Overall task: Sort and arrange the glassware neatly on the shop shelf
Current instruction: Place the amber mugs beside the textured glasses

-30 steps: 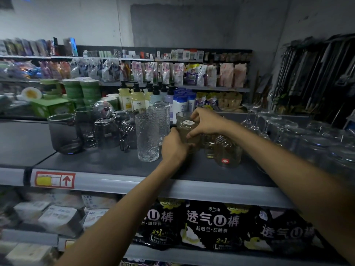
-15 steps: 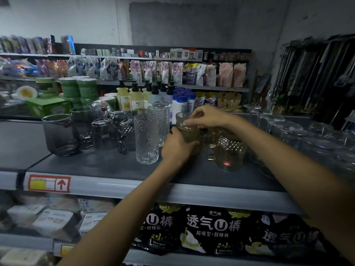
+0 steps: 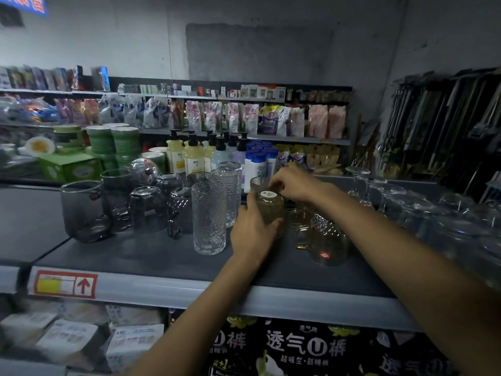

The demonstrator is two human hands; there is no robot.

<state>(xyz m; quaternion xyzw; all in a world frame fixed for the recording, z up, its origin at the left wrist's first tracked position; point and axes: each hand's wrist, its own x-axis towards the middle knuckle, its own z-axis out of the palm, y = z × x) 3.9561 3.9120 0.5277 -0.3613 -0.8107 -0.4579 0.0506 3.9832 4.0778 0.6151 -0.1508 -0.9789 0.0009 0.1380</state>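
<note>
Amber glass (image 3: 271, 213): upturned, just right of tall tumbler (image 3: 208, 217). Left hand (image 3: 250, 232) wraps it; right hand (image 3: 295, 183) pinches rear glass (image 3: 256, 183) behind tumbler's right. Best set down gently, aligned, without clinking.

tumblers (image 3: 208, 217) on shelf (image 3: 151, 256), bottles (image 3: 193, 156) behind

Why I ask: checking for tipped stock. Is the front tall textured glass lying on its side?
No, the tall textured glass stands upright on the shelf beside the left hand.
</note>
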